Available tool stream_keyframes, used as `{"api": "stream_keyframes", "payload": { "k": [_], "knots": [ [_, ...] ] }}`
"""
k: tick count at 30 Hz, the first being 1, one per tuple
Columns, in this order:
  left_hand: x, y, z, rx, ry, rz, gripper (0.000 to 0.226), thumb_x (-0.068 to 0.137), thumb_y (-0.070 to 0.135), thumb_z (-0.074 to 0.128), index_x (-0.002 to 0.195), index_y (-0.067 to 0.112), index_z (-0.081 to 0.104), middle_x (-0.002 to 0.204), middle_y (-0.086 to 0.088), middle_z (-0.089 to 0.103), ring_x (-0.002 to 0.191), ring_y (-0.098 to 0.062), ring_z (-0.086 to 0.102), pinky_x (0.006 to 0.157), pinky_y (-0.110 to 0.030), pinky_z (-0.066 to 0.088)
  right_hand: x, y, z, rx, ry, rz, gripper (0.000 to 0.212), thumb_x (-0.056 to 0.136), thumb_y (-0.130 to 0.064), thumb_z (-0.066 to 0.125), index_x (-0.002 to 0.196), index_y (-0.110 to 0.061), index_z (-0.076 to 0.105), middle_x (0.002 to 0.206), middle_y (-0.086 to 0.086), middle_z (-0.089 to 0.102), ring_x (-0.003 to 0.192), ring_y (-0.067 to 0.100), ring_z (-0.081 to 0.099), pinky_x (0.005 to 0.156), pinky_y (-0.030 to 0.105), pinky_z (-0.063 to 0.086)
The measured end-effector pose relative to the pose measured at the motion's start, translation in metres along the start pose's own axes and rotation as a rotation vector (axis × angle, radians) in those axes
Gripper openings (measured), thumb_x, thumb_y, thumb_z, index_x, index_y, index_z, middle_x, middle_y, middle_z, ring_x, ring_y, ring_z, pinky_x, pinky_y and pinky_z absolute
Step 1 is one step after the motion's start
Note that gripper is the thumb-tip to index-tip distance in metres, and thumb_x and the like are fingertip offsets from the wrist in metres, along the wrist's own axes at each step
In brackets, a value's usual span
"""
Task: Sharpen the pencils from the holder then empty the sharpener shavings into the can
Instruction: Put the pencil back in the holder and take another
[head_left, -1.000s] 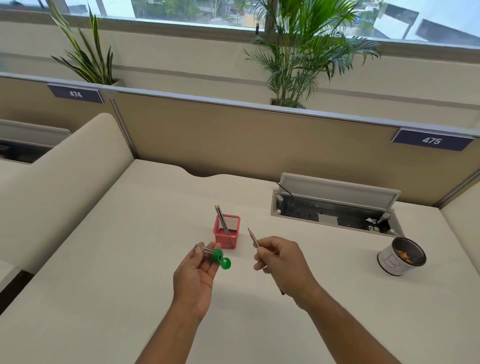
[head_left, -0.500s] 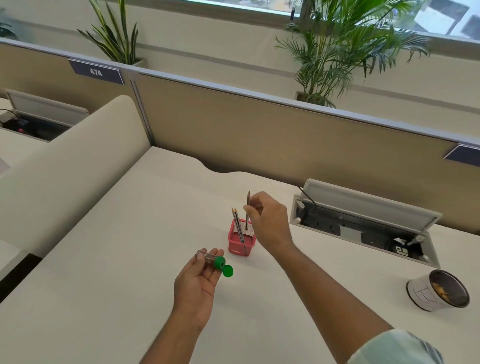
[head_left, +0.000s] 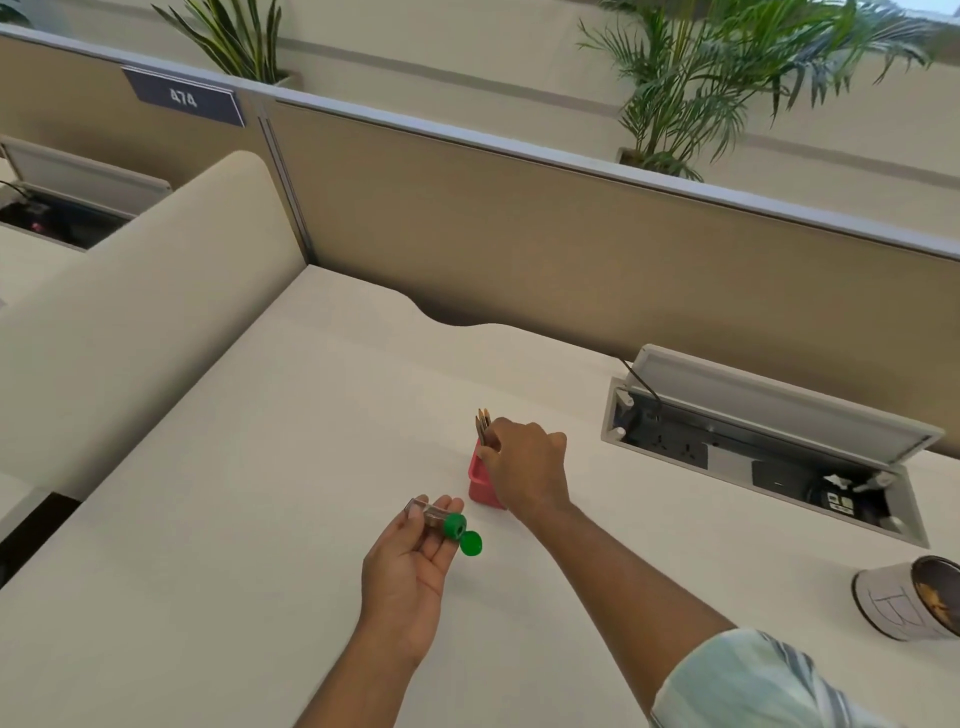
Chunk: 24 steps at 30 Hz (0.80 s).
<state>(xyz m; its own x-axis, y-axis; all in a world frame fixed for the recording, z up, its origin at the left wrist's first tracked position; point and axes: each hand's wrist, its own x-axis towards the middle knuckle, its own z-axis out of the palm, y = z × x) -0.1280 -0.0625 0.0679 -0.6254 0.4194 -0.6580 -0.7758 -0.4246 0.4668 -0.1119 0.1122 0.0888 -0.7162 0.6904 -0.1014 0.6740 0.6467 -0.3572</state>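
My left hand (head_left: 410, 566) lies palm up above the desk and holds the sharpener (head_left: 441, 522), a clear tube with a green head; its round green lid (head_left: 471, 544) hangs open to the right. My right hand (head_left: 527, 462) reaches over the red pencil holder (head_left: 480, 488) and covers most of it. Its fingertips pinch the pencils (head_left: 483, 422), whose tips stick up just left of the hand; which pencil it grips is hidden. The white can (head_left: 883, 608) stands at the far right with brown shavings inside.
An open cable box (head_left: 769, 452) with sockets is sunk into the desk behind and right of the holder. A tan partition (head_left: 519, 234) closes the back of the desk. A padded cream divider (head_left: 130, 322) rises along the left.
My right hand carried a pencil from near the sharpener up to the holder and has now dropped onto it, with the pencil down among the others. My left hand has kept still.
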Motion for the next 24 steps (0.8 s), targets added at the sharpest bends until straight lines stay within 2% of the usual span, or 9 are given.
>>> {"api": "stream_keyframes", "payload": {
  "k": [9, 13, 16, 18, 21, 24],
  "knots": [
    [0.007, -0.005, 0.008, 0.005, -0.005, 0.000, 0.024, 0.111, 0.010, 0.051, 0.128, 0.000, 0.064, 0.123, -0.026, 0.077, 0.107, -0.032, 0.080, 0.082, -0.037, 0.068, 0.003, 0.008, 0.014, -0.040, -0.014, -0.061, 0.027, 0.102, -0.043, 0.051, 0.107, -0.027, 0.072, 0.096, -0.004, 0.074, 0.100, 0.023, 0.060, 0.091, 0.042, 0.036],
    [0.009, -0.004, 0.010, -0.001, -0.006, 0.003, 0.022, 0.110, 0.010, 0.052, 0.126, 0.000, 0.065, 0.121, -0.025, 0.078, 0.108, -0.032, 0.080, 0.082, -0.037, 0.068, 0.005, 0.011, 0.010, 0.073, 0.052, -0.031, 0.024, 0.100, -0.044, 0.055, 0.107, -0.028, 0.071, 0.100, -0.007, 0.074, 0.102, 0.019, 0.060, 0.091, 0.040, 0.037],
    [0.010, -0.002, 0.010, 0.001, -0.004, 0.005, 0.024, 0.111, 0.011, 0.052, 0.128, 0.000, 0.064, 0.121, -0.024, 0.079, 0.108, -0.032, 0.080, 0.084, -0.038, 0.068, 0.009, 0.014, 0.002, 0.259, 0.143, 0.054, 0.015, 0.099, -0.040, 0.061, 0.101, -0.027, 0.069, 0.100, -0.008, 0.068, 0.100, 0.016, 0.059, 0.091, 0.039, 0.037],
    [0.011, -0.002, 0.011, 0.001, -0.001, 0.006, 0.025, 0.111, 0.011, 0.051, 0.129, 0.000, 0.064, 0.120, -0.024, 0.079, 0.108, -0.033, 0.080, 0.087, -0.039, 0.067, 0.014, 0.018, -0.002, 0.297, 0.158, 0.094, 0.014, 0.099, -0.038, 0.061, 0.107, -0.028, 0.068, 0.107, -0.007, 0.065, 0.106, 0.016, 0.057, 0.094, 0.041, 0.036],
    [0.011, 0.000, 0.012, -0.003, 0.000, 0.004, 0.026, 0.111, 0.010, 0.051, 0.132, 0.000, 0.063, 0.120, -0.024, 0.079, 0.109, -0.033, 0.080, 0.087, -0.040, 0.067, 0.023, 0.022, -0.003, 0.240, 0.028, 0.114, 0.026, 0.101, -0.041, 0.058, 0.123, -0.032, 0.067, 0.130, -0.004, 0.058, 0.124, 0.019, 0.050, 0.099, 0.043, 0.032],
    [0.009, 0.001, 0.013, 0.002, -0.003, 0.004, 0.027, 0.111, 0.011, 0.051, 0.133, 0.000, 0.062, 0.120, -0.023, 0.079, 0.110, -0.033, 0.079, 0.087, -0.039, 0.067, 0.027, 0.026, -0.001, 0.235, -0.095, 0.134, 0.025, 0.101, -0.042, 0.058, 0.123, -0.037, 0.068, 0.140, -0.005, 0.055, 0.131, 0.021, 0.046, 0.098, 0.043, 0.029]
  ]
}}
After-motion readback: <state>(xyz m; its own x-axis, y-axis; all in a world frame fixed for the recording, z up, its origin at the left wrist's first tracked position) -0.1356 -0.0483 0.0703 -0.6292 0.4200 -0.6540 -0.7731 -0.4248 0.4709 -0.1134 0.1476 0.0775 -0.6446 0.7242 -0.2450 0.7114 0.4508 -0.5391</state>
